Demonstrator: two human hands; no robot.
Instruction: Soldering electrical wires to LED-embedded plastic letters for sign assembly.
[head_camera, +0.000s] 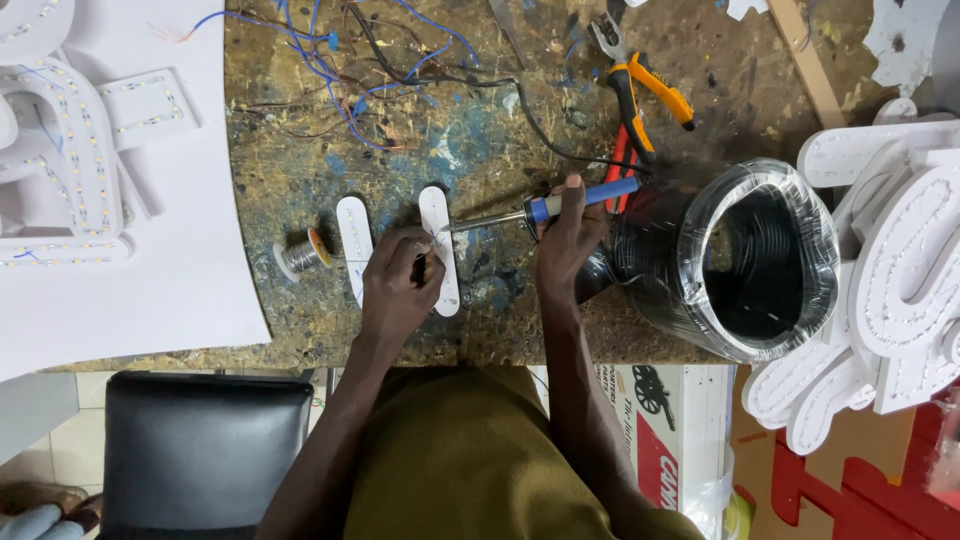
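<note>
My right hand (566, 235) grips a soldering iron (540, 209) with a blue handle, its metal tip pointing left onto a white oval strip piece (440, 215). My left hand (398, 280) rests on that same oval piece, fingers pinched on something thin and dark beside the tip; what it is cannot be made out. A second white oval piece (353, 235) lies just left of it. A small spool of solder wire (300, 254) sits further left on the stained workbench (480, 130).
A big coil of black cable (745, 262) stands right of my right hand. Orange-handled pliers (640, 95) and tangled blue and black wires (340, 70) lie at the back. White letter shapes with light dots (70, 170) sit at left and right (890, 260). A black chair (205, 450) stands below.
</note>
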